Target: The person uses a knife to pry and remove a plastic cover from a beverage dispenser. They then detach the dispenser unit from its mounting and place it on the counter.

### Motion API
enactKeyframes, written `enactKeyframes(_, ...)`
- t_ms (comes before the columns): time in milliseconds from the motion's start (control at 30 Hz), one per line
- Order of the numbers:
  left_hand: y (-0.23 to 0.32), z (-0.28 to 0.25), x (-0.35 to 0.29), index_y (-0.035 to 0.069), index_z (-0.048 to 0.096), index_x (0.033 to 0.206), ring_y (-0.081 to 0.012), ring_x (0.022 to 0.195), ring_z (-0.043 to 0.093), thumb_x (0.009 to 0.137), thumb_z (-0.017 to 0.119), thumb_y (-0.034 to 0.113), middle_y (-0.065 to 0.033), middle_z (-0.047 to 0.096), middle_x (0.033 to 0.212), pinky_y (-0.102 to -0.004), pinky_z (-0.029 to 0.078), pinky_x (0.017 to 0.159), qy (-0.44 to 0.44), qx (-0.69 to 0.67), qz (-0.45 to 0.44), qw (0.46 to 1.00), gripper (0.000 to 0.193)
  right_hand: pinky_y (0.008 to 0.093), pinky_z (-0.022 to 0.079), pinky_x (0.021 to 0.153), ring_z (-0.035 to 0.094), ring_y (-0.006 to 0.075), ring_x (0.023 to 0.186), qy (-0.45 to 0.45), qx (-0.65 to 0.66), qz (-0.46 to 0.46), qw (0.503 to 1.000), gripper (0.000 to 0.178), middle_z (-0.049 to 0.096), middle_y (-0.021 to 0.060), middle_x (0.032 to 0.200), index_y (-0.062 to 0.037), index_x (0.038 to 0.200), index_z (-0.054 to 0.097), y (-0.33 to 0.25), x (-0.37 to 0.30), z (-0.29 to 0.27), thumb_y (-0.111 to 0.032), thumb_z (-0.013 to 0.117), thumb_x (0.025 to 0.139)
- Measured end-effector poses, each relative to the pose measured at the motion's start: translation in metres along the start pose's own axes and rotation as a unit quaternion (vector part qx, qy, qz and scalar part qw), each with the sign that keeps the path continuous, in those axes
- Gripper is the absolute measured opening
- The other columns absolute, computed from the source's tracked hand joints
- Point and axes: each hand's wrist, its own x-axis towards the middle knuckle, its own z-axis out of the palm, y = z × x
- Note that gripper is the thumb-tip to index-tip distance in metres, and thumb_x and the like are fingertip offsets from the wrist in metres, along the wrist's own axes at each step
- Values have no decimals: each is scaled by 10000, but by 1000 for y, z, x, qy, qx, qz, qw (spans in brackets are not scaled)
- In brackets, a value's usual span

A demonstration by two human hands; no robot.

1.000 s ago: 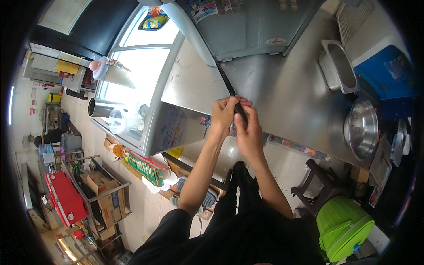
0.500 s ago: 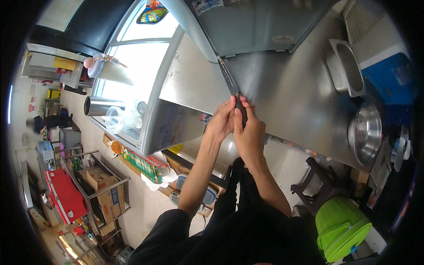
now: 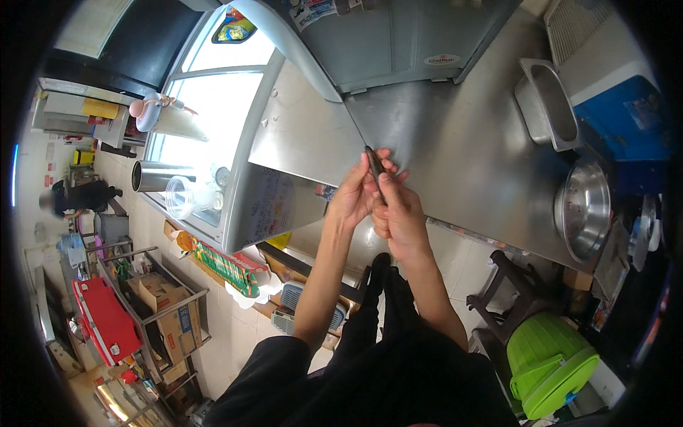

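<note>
A knife (image 3: 376, 166) with a dark handle is held in front of me, its narrow blade seen nearly edge-on and pointing away toward the grey machine. My right hand (image 3: 400, 211) is closed around the rear of the handle, thumb along it. From the other side, the fingers of my left hand (image 3: 352, 197) press on the handle near its front. Both hands are over the front edge of the stainless steel counter (image 3: 455, 178). The butt of the handle is hidden in the right hand.
A grey machine (image 3: 391, 53) stands at the counter's back. To the right are a steel pan (image 3: 551, 114) and a metal bowl (image 3: 587, 213). A glass-topped freezer (image 3: 245, 164) with cups on it is at left. A dark stool (image 3: 504, 288) and green bin (image 3: 548, 363) stand lower right.
The knife has turned about its length, so the flat of the blade shown before is now edge-on. My right hand has shifted its grip slightly lower and closed more around the handle.
</note>
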Motion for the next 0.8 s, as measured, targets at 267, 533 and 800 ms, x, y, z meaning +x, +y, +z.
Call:
enactKeyframes(267,13,19,-21,-18,560,1018,-181,899,598,929,503,307,-107,622,968,-291,501,817,167,145,-6,975,341,432,498,610,623,405,650,168,-481,-332,794,359,610,258,686,62,1008,563,4,-1,19,-269,538,871)
enactKeyframes(533,12,15,-13,-21,546,1026,-196,926,594,939,485,265,-113,614,979,-294,492,845,124,132,15,983,305,211,367,398,431,70,445,-74,134,52,987,411,484,-29,612,-43,1009,528,-13,-19,8,-436,434,933)
enactKeyframes(800,13,23,-16,-2,536,1068,-161,881,591,935,490,313,-103,590,1018,-271,512,774,157,186,-38,969,345,182,238,353,357,32,402,31,30,-31,999,254,421,-48,539,-72,944,565,3,-1,5,-309,473,946)
